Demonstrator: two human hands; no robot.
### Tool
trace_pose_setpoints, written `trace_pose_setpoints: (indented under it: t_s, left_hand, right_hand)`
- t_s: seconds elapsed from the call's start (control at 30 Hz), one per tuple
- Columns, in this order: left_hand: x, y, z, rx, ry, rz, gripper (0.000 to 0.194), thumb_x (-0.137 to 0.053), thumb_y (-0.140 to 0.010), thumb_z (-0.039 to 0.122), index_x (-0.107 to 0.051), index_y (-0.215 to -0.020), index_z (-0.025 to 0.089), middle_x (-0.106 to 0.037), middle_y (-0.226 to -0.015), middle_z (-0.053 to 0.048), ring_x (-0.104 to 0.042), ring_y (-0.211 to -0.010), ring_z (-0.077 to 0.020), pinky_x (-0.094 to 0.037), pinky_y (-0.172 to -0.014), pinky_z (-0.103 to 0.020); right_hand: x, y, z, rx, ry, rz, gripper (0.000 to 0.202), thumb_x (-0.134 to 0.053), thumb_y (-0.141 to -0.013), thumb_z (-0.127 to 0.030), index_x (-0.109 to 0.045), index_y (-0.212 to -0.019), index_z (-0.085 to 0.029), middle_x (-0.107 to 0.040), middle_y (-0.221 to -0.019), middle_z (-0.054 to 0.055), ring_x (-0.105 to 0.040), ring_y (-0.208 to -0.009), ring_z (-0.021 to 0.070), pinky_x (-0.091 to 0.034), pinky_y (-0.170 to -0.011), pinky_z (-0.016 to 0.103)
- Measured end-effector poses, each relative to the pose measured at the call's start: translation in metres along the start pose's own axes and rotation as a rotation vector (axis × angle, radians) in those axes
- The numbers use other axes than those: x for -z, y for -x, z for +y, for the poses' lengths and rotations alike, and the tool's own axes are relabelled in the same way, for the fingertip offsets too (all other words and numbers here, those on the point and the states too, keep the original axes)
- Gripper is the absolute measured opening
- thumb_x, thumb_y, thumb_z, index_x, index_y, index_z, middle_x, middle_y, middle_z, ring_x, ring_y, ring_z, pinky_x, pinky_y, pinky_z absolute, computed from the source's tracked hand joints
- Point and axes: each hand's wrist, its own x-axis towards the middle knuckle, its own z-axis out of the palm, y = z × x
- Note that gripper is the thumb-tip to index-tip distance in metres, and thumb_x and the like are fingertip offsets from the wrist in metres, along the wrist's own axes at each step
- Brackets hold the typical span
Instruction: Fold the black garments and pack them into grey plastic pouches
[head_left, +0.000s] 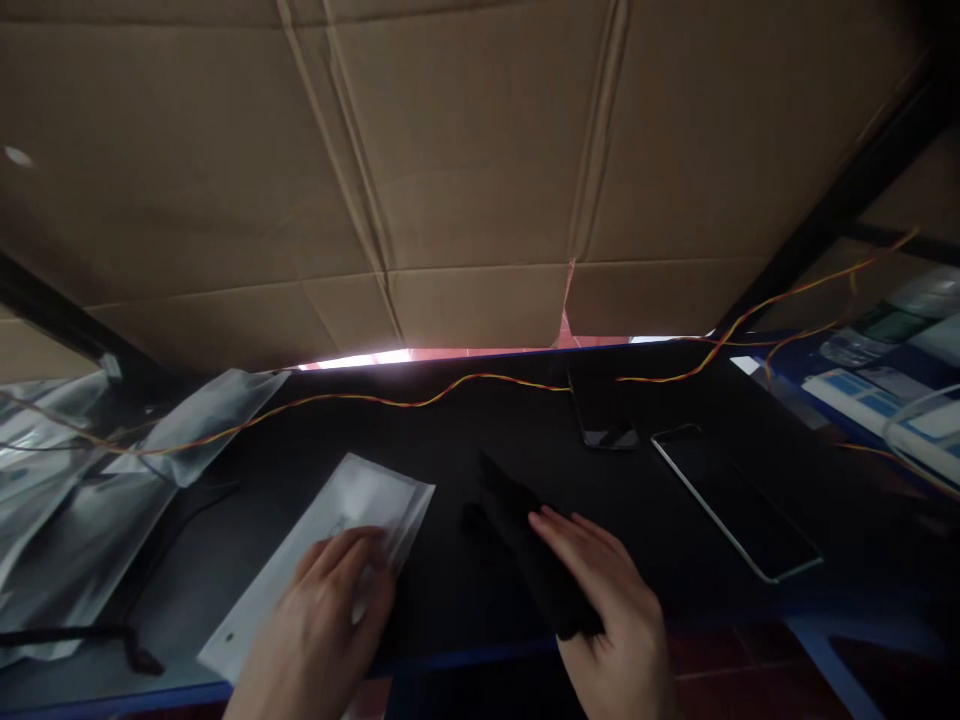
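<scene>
A large sheet of brown cardboard (480,150) stands beyond both hands, and in front of it a black tabletop (442,600) runs beneath them. To the left of the left hand lie loose plastic bags (90,540), thin and probably slippery.

Under the left hand (322,600) is a flat white plastic bag (330,505). The fingers bend over it with the palm down; blur hides whether thumb and fingers pinch the film or only rest on it. The bag looks light and limp, likely to slide or crease when pushed, so a pinch at the far edge, ahead of the fingers, seems the surer hold.

The right hand (607,590) closes around a slim black item (536,565), which is tilted up from the tabletop between the two hands. The fingers lie along its right side, and the thumb is mostly hidden at the near end. It seems light and matt, perhaps soft like cloth, though the dimness leaves its stiffness uncertain; holding it along both long sides should keep it steady.

To the right of the right hand lies a pale-rimmed, phone-shaped slab (735,510), stiff-looking, probably fragile, and best lifted by its rim. Beyond that hand rests a smaller dark phone (604,410), smooth and likely slick. A thin red-and-yellow wire (360,399) crosses beyond both hands.
</scene>
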Motion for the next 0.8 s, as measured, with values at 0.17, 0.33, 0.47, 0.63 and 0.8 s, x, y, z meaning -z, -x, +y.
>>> trace_pose_setpoints:
  t_s: [0.17, 0.33, 0.47, 0.63, 0.8]
  left_hand:
    - [-0.015, -0.009, 0.039, -0.044, 0.170, -0.080, 0.025, -0.051, -0.108, 0.032, -0.068, -0.089, 0.026, -0.074, -0.092, -0.003, -0.074, -0.072, -0.0175, -0.062, -0.064, -0.027]
    - [-0.022, -0.007, 0.051, -0.055, 0.250, 0.109, 0.015, -0.053, -0.106, 0.025, -0.066, -0.100, 0.026, -0.076, -0.112, -0.007, -0.078, -0.097, -0.0201, -0.066, -0.085, -0.031]
    - [-0.024, -0.008, 0.040, -0.010, 0.306, 0.179, 0.019, -0.054, -0.109, 0.031, -0.065, -0.094, 0.028, -0.077, -0.133, -0.005, -0.065, -0.142, -0.0281, -0.058, -0.114, -0.047]
    - [-0.029, -0.012, 0.034, -0.059, 0.382, 0.026, 0.017, -0.054, -0.109, 0.031, -0.066, -0.097, 0.028, -0.075, -0.146, -0.005, -0.055, -0.155, -0.0321, -0.043, -0.128, -0.067]
    - [-0.026, -0.015, 0.042, -0.138, 0.413, -0.130, 0.017, -0.055, -0.109, 0.030, -0.069, -0.099, 0.028, -0.075, -0.148, -0.006, -0.052, -0.158, -0.0315, -0.039, -0.131, -0.066]
  right_hand:
    - [-0.001, -0.009, -0.015, 0.107, 0.091, 0.033, 0.061, -0.047, -0.095, -0.003, -0.064, -0.151, -0.020, -0.077, -0.145, 0.006, -0.070, -0.138, 0.0244, -0.058, -0.110, 0.044]
    - [-0.017, -0.008, -0.028, 0.225, 0.166, -0.136, 0.047, -0.046, -0.100, -0.005, -0.075, -0.135, -0.019, -0.072, -0.152, 0.001, -0.065, -0.143, 0.0261, -0.060, -0.106, 0.039]
    - [-0.023, -0.002, -0.021, 0.245, 0.189, -0.355, 0.038, -0.047, -0.110, -0.011, -0.075, -0.133, -0.023, -0.073, -0.151, -0.005, -0.060, -0.148, 0.0248, -0.056, -0.112, 0.039]
    - [-0.013, -0.017, -0.018, 0.427, 0.152, -0.608, 0.033, -0.053, -0.115, -0.026, -0.070, -0.143, -0.022, -0.075, -0.147, -0.002, -0.060, -0.147, 0.0248, -0.047, -0.122, 0.037]
    - [-0.025, -0.025, -0.034, 0.273, 0.216, -0.657, 0.039, -0.056, -0.110, -0.023, -0.071, -0.145, -0.014, -0.081, -0.135, 0.011, -0.067, -0.139, 0.0338, -0.052, -0.118, 0.046]
